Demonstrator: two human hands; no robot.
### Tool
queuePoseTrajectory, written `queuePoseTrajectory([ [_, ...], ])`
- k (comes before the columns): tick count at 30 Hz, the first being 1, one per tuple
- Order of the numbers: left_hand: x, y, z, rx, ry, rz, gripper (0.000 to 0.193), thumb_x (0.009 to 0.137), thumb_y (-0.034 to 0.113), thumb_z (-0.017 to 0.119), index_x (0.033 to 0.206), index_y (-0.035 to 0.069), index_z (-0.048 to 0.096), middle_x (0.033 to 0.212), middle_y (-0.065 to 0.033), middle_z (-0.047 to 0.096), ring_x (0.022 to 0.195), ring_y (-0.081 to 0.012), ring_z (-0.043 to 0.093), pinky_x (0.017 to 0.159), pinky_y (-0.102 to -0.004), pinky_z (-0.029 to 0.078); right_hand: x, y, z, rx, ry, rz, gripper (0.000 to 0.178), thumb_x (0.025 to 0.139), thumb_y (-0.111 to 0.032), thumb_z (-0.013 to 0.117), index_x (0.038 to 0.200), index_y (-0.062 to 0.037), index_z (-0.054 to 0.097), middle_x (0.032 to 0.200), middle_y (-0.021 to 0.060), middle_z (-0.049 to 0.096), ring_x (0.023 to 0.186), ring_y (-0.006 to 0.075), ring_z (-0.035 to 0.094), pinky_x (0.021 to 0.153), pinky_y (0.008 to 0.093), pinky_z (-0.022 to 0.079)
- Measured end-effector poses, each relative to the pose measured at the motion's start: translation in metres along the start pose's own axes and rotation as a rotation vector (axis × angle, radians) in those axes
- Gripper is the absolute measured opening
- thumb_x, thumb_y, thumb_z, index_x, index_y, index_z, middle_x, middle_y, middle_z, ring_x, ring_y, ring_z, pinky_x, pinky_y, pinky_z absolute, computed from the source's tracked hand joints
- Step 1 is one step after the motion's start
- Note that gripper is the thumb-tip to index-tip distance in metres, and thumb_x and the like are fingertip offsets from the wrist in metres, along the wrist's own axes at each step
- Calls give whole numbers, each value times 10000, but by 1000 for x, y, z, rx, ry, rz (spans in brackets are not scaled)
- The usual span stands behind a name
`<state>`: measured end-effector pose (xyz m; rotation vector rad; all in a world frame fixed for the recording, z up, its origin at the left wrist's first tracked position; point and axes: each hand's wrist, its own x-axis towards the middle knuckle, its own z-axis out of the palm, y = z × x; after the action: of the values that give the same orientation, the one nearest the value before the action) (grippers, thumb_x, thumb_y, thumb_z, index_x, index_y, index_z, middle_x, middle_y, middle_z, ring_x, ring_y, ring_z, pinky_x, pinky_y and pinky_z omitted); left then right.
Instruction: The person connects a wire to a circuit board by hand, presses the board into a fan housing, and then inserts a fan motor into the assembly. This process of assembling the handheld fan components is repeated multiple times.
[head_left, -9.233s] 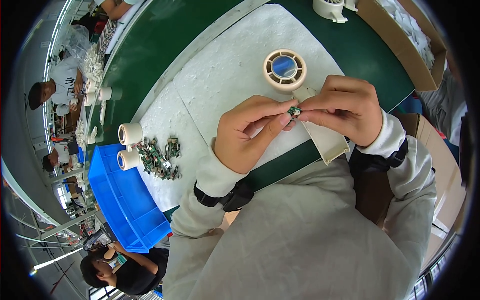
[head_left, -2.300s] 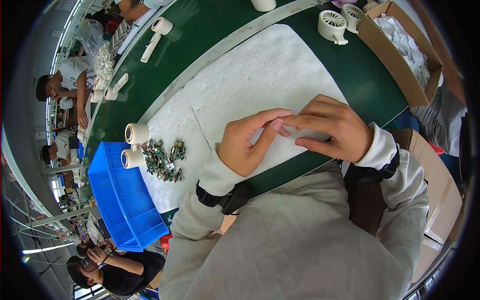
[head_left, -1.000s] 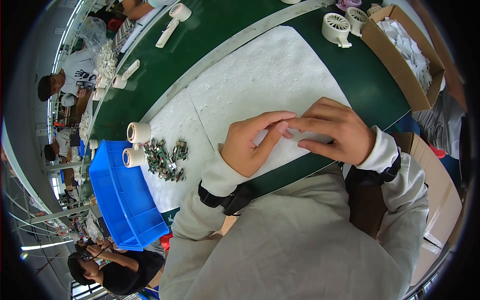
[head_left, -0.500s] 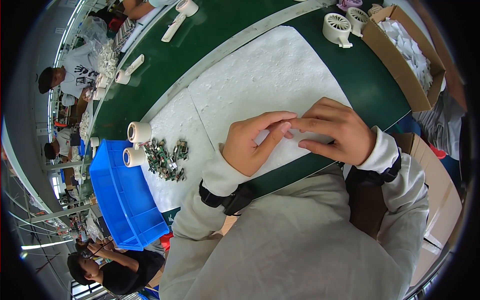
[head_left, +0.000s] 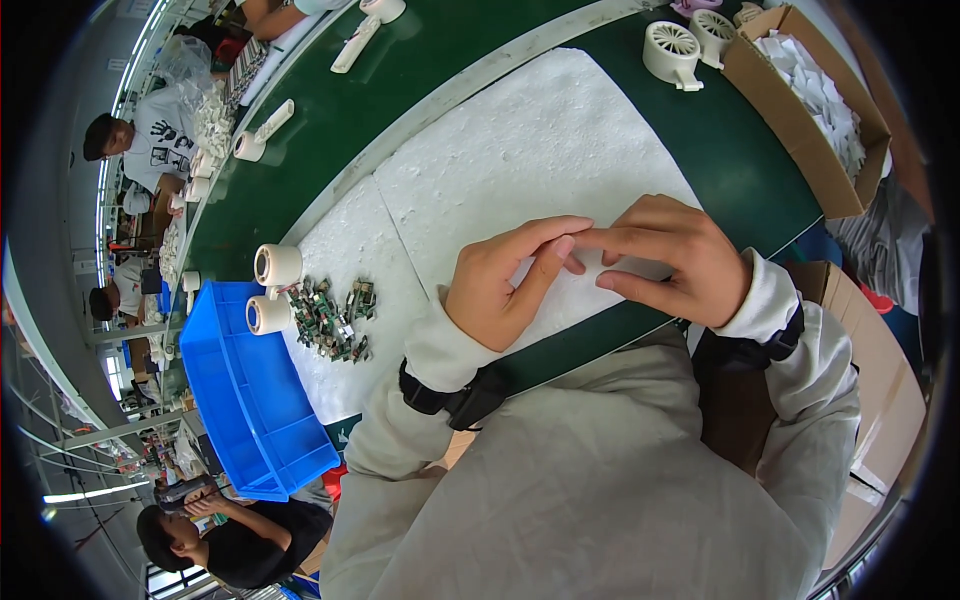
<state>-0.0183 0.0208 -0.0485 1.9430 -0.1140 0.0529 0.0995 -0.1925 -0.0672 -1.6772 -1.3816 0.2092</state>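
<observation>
My left hand (head_left: pixel 503 285) and my right hand (head_left: pixel 683 265) hover over a white foam mat (head_left: pixel 520 130), their fingertips meeting at the middle. The left fingers are curved, with a gap between thumb and forefinger. On the right hand the thumb stands apart from the loosely bent fingers. Nothing shows in either hand, though some fingertips are hidden. Left of my left hand, a pile of small green circuit boards (head_left: pixel 330 320) lies on the mat. Two cream round housings (head_left: pixel 278 265) stand beside that pile.
A blue divided bin (head_left: pixel 240 385) sits at the left edge. Behind the mat runs a green belt (head_left: pixel 330 120) carrying cream fan parts (head_left: pixel 270 120). At the far right are fan housings (head_left: pixel 672 55) and a cardboard box (head_left: pixel 765 110) of white pieces. Other people work at left.
Both hands stay nearly where they were, with only slight finger shifts. Cream parts on the belt have moved a little away and to the right. A person at lower left has shifted a dark object.
</observation>
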Motion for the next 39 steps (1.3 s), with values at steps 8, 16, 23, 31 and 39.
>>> queuePoseTrajectory([
  [8, -1, -4, -1, 69, -25, 34, 194, 985, -8, 650, 1171, -15, 705, 1063, -128, 745, 936, -206, 729, 862, -299, 565, -3, 4, 2, 110, 50, 63, 201, 861, -27, 770, 1062, -20, 766, 914, 117, 716, 817, 273, 680, 726, 360, 542],
  [16, 4, -1, 4, 146, -4, 70, 162, 937, -32, 689, 1095, -25, 725, 1034, -131, 754, 921, -211, 729, 831, -301, 571, -3, 3, 3, 6, 77, 48, 132, 859, -14, 758, 990, -5, 749, 865, 122, 698, 795, 288, 672, 692, 373, 541],
  [23, 3, 8, 17, 425, 99, 234, 128, 891, -7, 722, 1018, -3, 707, 962, -130, 720, 783, -277, 715, 678, -314, 575, -4, 1, 5, -75, 79, 54, 112, 845, -30, 760, 949, -2, 730, 846, 121, 682, 775, 300, 656, 678, 388, 535],
  [31, 2, 19, 25, 760, 110, 335, 126, 883, -7, 715, 988, 17, 649, 946, -102, 653, 717, -272, 689, 607, -331, 555, -5, 4, 4, -55, 82, 41, 106, 846, -34, 754, 943, -6, 723, 839, 117, 676, 792, 307, 651, 697, 392, 531],
  [39, 13, 27, 10, 708, 108, 282, 125, 891, -2, 717, 994, 15, 649, 944, -107, 668, 710, -246, 696, 601, -326, 557, -4, 7, 5, -7, 88, 31, 103, 851, -43, 753, 943, -7, 724, 837, 120, 677, 794, 304, 657, 704, 394, 531],
])
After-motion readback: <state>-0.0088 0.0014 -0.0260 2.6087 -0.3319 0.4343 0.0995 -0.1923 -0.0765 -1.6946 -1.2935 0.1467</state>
